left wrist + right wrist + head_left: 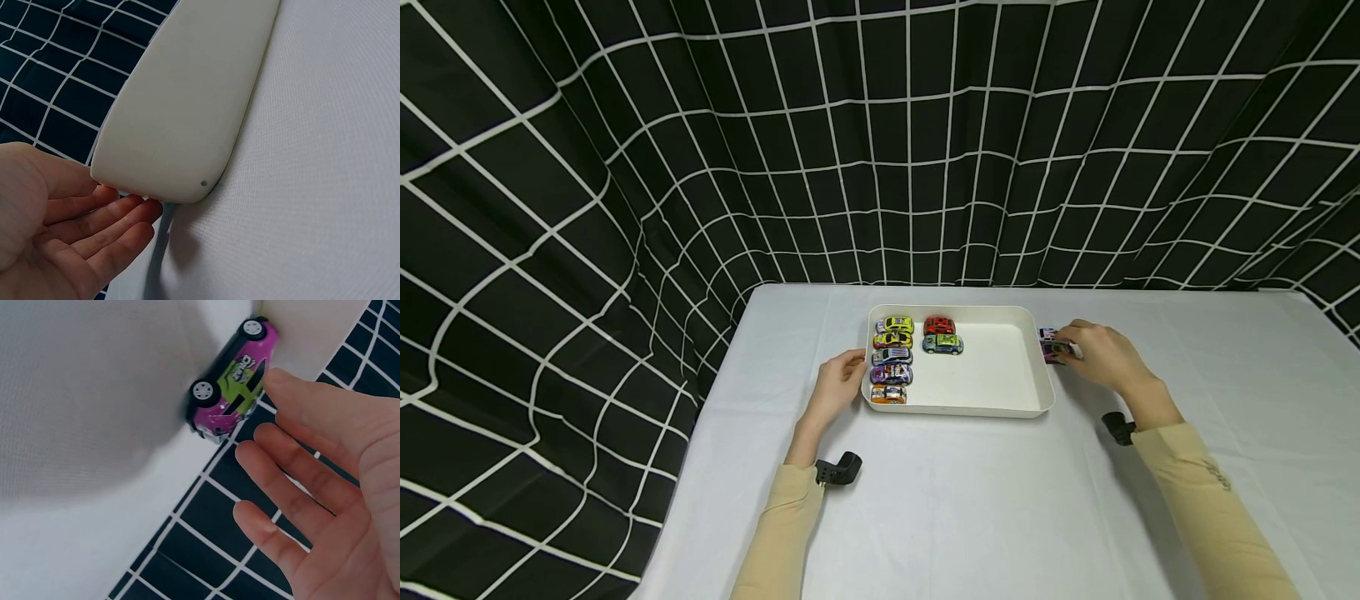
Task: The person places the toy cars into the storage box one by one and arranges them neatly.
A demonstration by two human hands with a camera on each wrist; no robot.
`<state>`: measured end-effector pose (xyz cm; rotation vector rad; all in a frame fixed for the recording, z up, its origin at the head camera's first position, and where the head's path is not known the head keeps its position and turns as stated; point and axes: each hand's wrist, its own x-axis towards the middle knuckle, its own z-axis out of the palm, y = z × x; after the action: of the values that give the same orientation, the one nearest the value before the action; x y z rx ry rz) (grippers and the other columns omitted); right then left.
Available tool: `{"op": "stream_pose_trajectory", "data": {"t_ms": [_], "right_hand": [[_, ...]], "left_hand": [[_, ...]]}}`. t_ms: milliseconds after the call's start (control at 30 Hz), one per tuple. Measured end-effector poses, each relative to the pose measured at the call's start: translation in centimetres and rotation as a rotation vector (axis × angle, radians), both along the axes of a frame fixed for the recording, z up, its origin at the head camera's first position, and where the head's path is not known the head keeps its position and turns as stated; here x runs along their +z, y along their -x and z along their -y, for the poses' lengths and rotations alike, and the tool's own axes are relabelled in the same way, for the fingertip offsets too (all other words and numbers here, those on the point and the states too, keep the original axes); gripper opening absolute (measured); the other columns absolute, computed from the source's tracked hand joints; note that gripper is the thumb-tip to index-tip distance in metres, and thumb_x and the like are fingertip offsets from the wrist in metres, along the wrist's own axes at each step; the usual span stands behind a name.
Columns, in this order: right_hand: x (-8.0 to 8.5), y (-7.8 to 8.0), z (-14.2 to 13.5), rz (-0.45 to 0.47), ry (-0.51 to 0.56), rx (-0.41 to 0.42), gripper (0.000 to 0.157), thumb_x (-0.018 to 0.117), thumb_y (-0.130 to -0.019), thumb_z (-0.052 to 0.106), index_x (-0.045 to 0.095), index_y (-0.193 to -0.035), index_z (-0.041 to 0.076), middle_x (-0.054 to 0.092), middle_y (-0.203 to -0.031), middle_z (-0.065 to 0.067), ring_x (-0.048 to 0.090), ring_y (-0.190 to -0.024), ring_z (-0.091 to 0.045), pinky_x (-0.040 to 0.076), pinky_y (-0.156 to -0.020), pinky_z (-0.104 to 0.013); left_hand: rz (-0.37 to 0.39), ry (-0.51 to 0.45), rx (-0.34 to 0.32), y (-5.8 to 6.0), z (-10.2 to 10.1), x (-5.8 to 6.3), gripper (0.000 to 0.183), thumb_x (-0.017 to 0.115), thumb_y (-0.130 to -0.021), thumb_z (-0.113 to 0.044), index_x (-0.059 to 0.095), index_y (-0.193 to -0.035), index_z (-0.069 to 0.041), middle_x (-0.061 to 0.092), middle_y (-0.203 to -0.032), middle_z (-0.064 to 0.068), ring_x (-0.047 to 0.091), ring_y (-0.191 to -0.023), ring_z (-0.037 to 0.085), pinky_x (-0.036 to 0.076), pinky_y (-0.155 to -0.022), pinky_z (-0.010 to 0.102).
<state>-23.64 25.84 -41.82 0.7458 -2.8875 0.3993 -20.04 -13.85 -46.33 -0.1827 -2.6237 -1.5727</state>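
Note:
A white tray point(992, 408) sits mid-table and holds several toy cars: a column on its left side point(891, 358), plus a red car point(939, 325) and a green one point(942, 343). My left hand point(838, 385) rests with straight fingers point(106, 222) against the tray's left corner point(181, 144) and holds nothing. To the right of the tray, my right hand point(1096, 352) lies over a magenta and green toy car point(1054, 351). Its fingers point(294, 462) are spread and straight, and one fingertip touches the car point(231, 394). A second small car point(1047, 333) stands just behind it.
The table point(970, 508) wears a white cloth and is backed by a black curtain with a white grid point(880, 150). Black wrist mounts point(838, 471) show near both sleeves. The right half of the tray floor point(1000, 367) is bare.

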Motion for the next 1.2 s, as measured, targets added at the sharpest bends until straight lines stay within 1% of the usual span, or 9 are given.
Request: {"op": "stream_pose_trajectory", "data": {"t_ms": [233, 600, 767, 867, 900, 933, 1033, 1133, 1200], "right_hand": [[-0.4, 0.5, -0.3, 0.069, -0.003, -0.023, 0.027, 0.073, -0.074, 0.003, 0.067, -0.099, -0.003, 0.062, -0.101, -0.020, 0.059, -0.091, -0.038, 0.048, -0.077, -0.054], [-1.1, 0.8, -0.4, 0.093, -0.007, -0.038, 0.029, 0.075, -0.074, 0.005, 0.066, -0.100, -0.004, 0.061, -0.101, -0.020, 0.059, -0.091, -0.038, 0.048, -0.078, -0.055], [-1.3, 0.9, -0.4, 0.082, -0.004, -0.032, 0.025, 0.074, -0.074, 0.002, 0.066, -0.098, -0.003, 0.062, -0.100, -0.020, 0.059, -0.091, -0.038, 0.048, -0.079, -0.054], [-1.5, 1.0, -0.4, 0.068, -0.003, -0.022, 0.023, 0.073, -0.074, -0.001, 0.067, -0.096, -0.003, 0.062, -0.099, -0.020, 0.060, -0.090, -0.038, 0.048, -0.078, -0.054], [-1.5, 1.0, -0.5, 0.064, -0.002, -0.019, 0.023, 0.073, -0.074, -0.001, 0.067, -0.096, -0.003, 0.062, -0.098, -0.019, 0.060, -0.090, -0.038, 0.049, -0.077, -0.054], [-1.5, 1.0, -0.5, 0.059, -0.002, -0.016, 0.022, 0.073, -0.074, -0.001, 0.067, -0.095, -0.003, 0.062, -0.097, -0.019, 0.060, -0.089, -0.037, 0.049, -0.077, -0.054], [-1.6, 1.0, -0.5, 0.048, -0.001, -0.010, 0.022, 0.073, -0.073, -0.002, 0.067, -0.094, -0.003, 0.062, -0.096, -0.018, 0.060, -0.088, -0.037, 0.049, -0.076, -0.053], [-1.6, 0.9, -0.6, 0.043, -0.004, -0.008, 0.022, 0.073, -0.073, -0.002, 0.067, -0.094, -0.002, 0.062, -0.095, -0.018, 0.060, -0.086, -0.035, 0.049, -0.075, -0.052], [-1.5, 0.8, -0.6, 0.042, -0.005, -0.009, 0.022, 0.073, -0.073, -0.002, 0.067, -0.095, -0.002, 0.063, -0.094, -0.017, 0.060, -0.084, -0.034, 0.049, -0.074, -0.052]], "left_hand": [[-0.017, 0.002, -0.008, 0.0, 0.0, 0.1, 0.028, 0.053, -0.092, -0.003, 0.057, -0.116, 0.010, 0.063, -0.104, 0.024, 0.063, -0.095, 0.032, 0.053, -0.084, 0.034], [0.000, -0.006, -0.008, 0.0, 0.0, 0.2, 0.028, 0.053, -0.093, -0.004, 0.057, -0.117, 0.009, 0.064, -0.103, 0.023, 0.063, -0.095, 0.030, 0.053, -0.084, 0.033], [0.000, -0.021, -0.013, 0.1, 0.1, 0.0, 0.028, 0.053, -0.093, -0.004, 0.057, -0.116, 0.010, 0.064, -0.103, 0.024, 0.063, -0.095, 0.031, 0.053, -0.085, 0.034], [-0.020, -0.037, -0.026, 0.0, 0.2, -0.1, 0.028, 0.052, -0.092, -0.003, 0.057, -0.116, 0.011, 0.064, -0.103, 0.024, 0.063, -0.095, 0.032, 0.053, -0.085, 0.034], [-0.028, -0.043, -0.030, 0.0, 0.2, -0.1, 0.028, 0.052, -0.092, -0.004, 0.057, -0.116, 0.011, 0.064, -0.103, 0.024, 0.064, -0.095, 0.031, 0.053, -0.084, 0.034], [-0.052, -0.040, -0.034, -0.2, 0.3, -0.1, 0.028, 0.052, -0.092, -0.004, 0.057, -0.115, 0.011, 0.064, -0.101, 0.024, 0.064, -0.093, 0.030, 0.054, -0.083, 0.032], [-0.069, -0.044, -0.040, -0.3, 0.3, 0.0, 0.028, 0.052, -0.092, -0.005, 0.057, -0.114, 0.012, 0.064, -0.101, 0.024, 0.064, -0.092, 0.029, 0.054, -0.082, 0.031], [-0.055, -0.037, -0.034, -0.2, 0.3, -0.1, 0.028, 0.052, -0.092, -0.004, 0.057, -0.115, 0.012, 0.064, -0.102, 0.025, 0.064, -0.093, 0.031, 0.054, -0.083, 0.033], [-0.025, -0.034, -0.027, 0.0, 0.2, -0.1, 0.028, 0.052, -0.092, -0.003, 0.057, -0.116, 0.011, 0.063, -0.104, 0.025, 0.063, -0.096, 0.032, 0.053, -0.085, 0.035]]}}
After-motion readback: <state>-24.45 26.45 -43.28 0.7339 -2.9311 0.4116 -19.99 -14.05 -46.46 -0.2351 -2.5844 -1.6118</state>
